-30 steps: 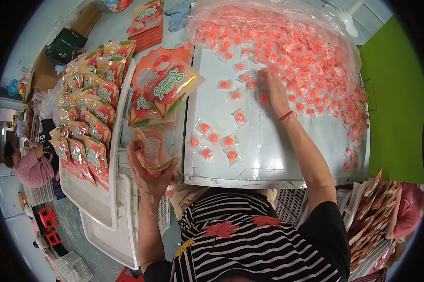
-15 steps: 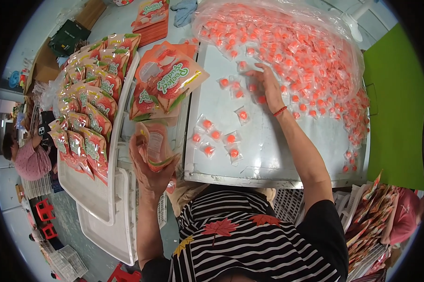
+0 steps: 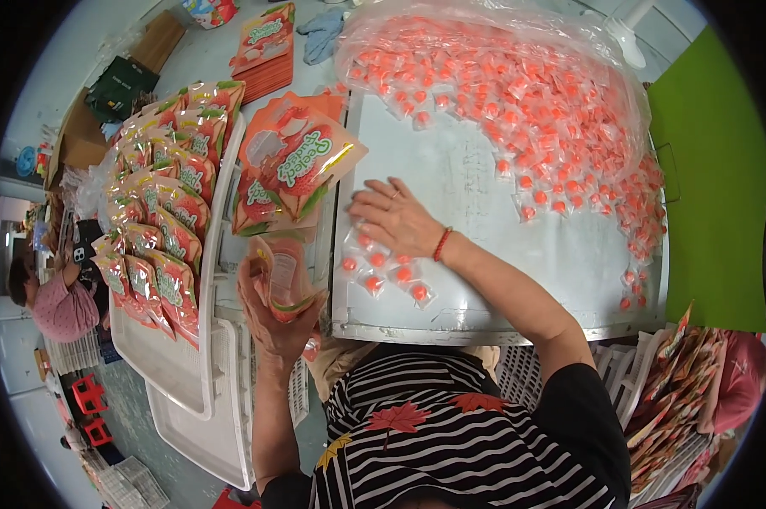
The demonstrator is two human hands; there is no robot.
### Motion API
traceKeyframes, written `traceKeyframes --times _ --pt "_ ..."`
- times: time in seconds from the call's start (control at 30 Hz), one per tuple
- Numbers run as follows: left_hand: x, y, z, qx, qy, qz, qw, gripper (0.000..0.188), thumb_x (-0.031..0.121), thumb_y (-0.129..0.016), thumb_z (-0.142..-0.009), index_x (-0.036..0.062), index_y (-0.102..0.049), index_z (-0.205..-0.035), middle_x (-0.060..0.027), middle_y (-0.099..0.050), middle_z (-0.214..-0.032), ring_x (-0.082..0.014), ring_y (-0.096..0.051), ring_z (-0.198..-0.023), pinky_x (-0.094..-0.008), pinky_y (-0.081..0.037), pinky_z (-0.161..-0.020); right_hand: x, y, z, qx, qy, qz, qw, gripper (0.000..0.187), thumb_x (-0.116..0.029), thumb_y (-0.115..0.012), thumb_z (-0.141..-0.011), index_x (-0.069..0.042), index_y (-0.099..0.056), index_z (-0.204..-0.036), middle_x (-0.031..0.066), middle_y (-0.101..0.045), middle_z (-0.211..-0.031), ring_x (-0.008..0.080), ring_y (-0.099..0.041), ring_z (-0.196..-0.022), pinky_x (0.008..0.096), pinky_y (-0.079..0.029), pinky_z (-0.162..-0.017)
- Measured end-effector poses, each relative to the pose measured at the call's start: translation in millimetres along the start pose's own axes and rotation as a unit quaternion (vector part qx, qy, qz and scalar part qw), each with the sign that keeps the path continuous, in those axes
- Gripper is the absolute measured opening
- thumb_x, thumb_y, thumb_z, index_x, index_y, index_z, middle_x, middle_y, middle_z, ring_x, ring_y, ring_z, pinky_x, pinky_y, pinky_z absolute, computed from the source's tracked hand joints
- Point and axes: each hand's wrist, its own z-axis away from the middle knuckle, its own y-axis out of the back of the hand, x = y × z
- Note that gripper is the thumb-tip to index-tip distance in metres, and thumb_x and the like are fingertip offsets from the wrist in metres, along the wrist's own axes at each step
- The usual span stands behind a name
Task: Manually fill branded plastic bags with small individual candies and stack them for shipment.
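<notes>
My left hand is wrapped round a pink, partly see-through candy pouch, held with its mouth spread just off the left edge of the metal table. My right hand, a red bead bracelet at its wrist, lies palm down near that same edge with its fingers stretched out. Beneath and beside its fingers is a small group of clear-wrapped red candies; some are partly hidden by the hand. The large heap of the same candies spills from a clear plastic bag at the far right.
Flat printed pouches lie in a stack left of the table, with another stack behind. Filled pouches stand in rows on a white tray. A green panel borders the right side. One person is far left.
My right hand has swept left and nearer from the edge of the heap, drawing loose candies toward the group by the left edge. My left hand keeps hold of the pouch.
</notes>
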Motion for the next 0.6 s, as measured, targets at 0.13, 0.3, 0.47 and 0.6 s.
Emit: traceKeyframes --times 0.13,0.3,0.47,0.6 --pt "-4.3 3.3 1.0 0.004 0.000 0.016 1.000 0.110 0.013 -0.088 -0.054 -0.0024 -0.022 -0.141 -0.0214 -0.044 -0.127 -0.0370 -0.048 -0.113 -0.0431 -0.041 -0.097 -6.4 20.7 3.5 0.153 0.017 -0.147 0.977 0.026 -0.021 -0.054 -0.090 -0.003 -0.058 -0.109 0.0156 -0.058 -0.109 0.0368 -0.051 -0.110 0.0478 -0.038 -0.097" --pt "-8.8 7.6 6.5 0.009 0.010 -0.011 1.000 0.111 0.013 -0.088 -0.054 -0.0012 -0.021 -0.142 -0.0217 -0.043 -0.130 -0.0366 -0.048 -0.115 -0.0427 -0.040 -0.097 49.4 82.7 65.6 0.284 -0.263 0.239 0.891 0.031 -0.015 -0.052 -0.092 0.000 -0.054 -0.119 0.0222 -0.053 -0.122 0.0404 -0.048 -0.114 0.0464 -0.037 -0.099" --pt "-7.9 -1.5 0.5 -0.013 0.009 0.024 1.000 0.112 0.012 -0.088 -0.054 -0.0011 -0.021 -0.142 -0.0208 -0.044 -0.127 -0.0367 -0.048 -0.114 -0.0431 -0.040 -0.097 73.1 74.3 106.2 0.242 -0.318 0.347 0.848 0.034 -0.016 -0.051 -0.092 0.000 -0.052 -0.122 0.0221 -0.051 -0.126 0.0416 -0.046 -0.118 0.0482 -0.036 -0.101" --pt "-4.4 -4.8 -2.7 -0.001 -0.013 0.011 1.000 0.111 0.011 -0.088 -0.054 -0.0012 -0.021 -0.142 -0.0197 -0.045 -0.125 -0.0358 -0.048 -0.113 -0.0427 -0.040 -0.097 49.9 57.7 87.0 0.247 -0.288 0.249 0.891 0.031 -0.015 -0.049 -0.094 0.001 -0.053 -0.120 0.0226 -0.051 -0.126 0.0389 -0.048 -0.117 0.0439 -0.039 -0.101"
